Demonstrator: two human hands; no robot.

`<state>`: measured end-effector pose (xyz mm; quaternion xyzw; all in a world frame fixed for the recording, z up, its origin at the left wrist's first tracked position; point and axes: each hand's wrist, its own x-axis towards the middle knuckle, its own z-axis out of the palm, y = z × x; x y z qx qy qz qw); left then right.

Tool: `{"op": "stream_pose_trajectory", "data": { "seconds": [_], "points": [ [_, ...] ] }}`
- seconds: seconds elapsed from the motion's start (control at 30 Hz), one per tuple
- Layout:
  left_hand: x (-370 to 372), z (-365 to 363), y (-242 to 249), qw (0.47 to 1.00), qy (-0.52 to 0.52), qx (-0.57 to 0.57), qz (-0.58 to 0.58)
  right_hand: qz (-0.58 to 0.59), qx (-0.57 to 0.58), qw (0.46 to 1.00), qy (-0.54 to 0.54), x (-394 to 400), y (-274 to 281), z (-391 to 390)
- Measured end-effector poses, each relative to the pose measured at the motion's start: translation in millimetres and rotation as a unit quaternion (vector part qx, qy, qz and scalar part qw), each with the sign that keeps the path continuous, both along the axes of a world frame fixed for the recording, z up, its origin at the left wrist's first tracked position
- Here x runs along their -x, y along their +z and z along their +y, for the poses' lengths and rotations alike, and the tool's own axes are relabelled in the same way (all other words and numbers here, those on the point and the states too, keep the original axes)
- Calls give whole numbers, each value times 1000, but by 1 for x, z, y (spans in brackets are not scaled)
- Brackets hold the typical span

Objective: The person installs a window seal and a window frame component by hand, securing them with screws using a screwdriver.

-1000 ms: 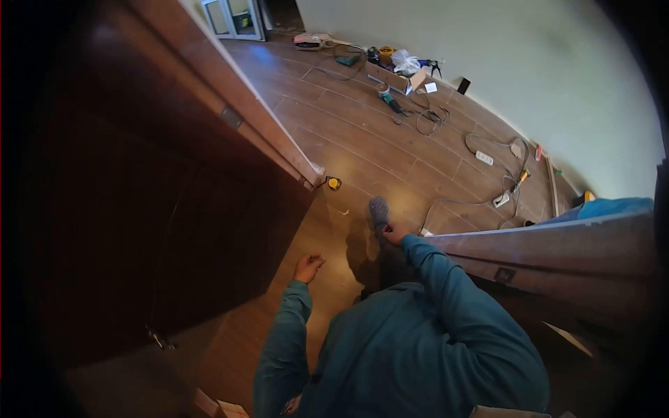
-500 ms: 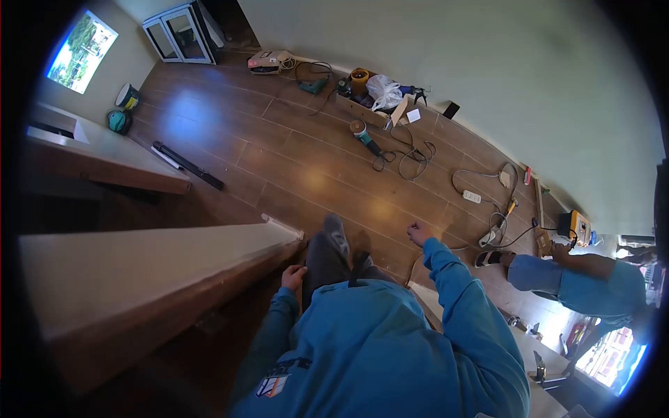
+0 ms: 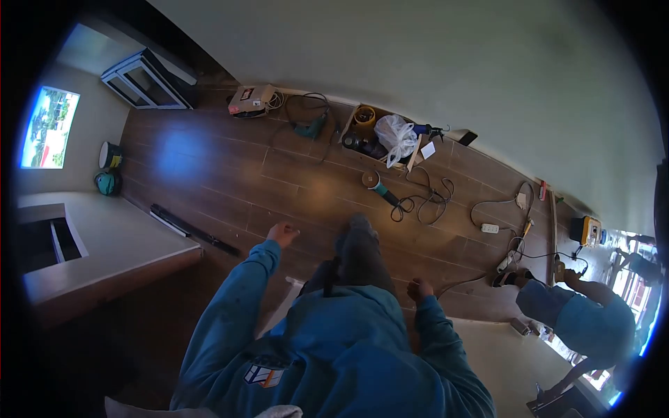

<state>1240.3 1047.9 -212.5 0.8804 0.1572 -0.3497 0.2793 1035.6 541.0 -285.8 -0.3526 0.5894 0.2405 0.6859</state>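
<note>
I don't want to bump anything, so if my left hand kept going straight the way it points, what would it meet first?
The left hand points across bare wooden floor. Nothing seems to lie directly ahead before the drill and cables by the wall, though depth is hard to judge.

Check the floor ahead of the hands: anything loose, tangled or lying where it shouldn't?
Yes. An angle grinder lies loose mid-floor, its cord tangled in loops. More cables and a power strip trail toward the other person. Both hands, left and right, are empty.
</note>
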Motion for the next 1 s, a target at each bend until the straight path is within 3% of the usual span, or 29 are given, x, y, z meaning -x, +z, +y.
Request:
{"op": "stream_pose_trajectory", "data": {
  "seconds": [0.1,0.17,0.2,0.23,0.3,0.33,0.37,0.4,0.47,0.5,0.57,0.7,0.77,0.8,0.83,0.9,1.0],
  "points": [
    [-99,12,1,996,66,61,-24,-62,-105,991,-58,-120,-39,53],
    [-140,15,-21,980,128,149,-30,-43,93,984,144,-230,-92,88],
    [-156,17,-36,977,128,169,-30,-77,124,969,198,-284,-128,101],
    [-169,21,-56,973,126,190,-33,-114,157,949,249,-343,-165,113],
    [-152,61,-170,976,122,177,-20,-126,173,935,283,-466,-206,141],
    [-165,61,-175,987,24,153,-40,-302,359,741,481,-501,-308,138],
    [-177,55,-180,987,-74,130,-60,-198,416,784,416,-562,-279,158],
    [-173,59,-208,988,9,146,-44,-190,417,797,393,-604,-320,165],
    [-204,49,-197,991,39,122,34,-105,285,890,341,-684,-309,179],
    [-211,52,-215,991,36,123,42,-96,284,892,339,-709,-316,187],
    [-218,55,-239,965,163,144,144,32,281,928,243,-738,-346,194],
    [-275,67,-259,965,65,150,203,29,300,907,294,-732,-417,193],
    [-296,69,-272,971,25,133,199,-9,433,826,361,-722,-435,194],
    [-310,67,-278,976,-8,116,184,-5,432,827,360,-722,-438,193],
    [-326,62,-282,975,-11,116,187,-20,447,820,357,-723,-440,192],
    [-363,44,-291,964,94,202,144,-26,456,817,353,-718,-435,194],
    [-410,17,-305,956,131,246,97,-75,522,778,341,-719,-368,195]
  ]
}}
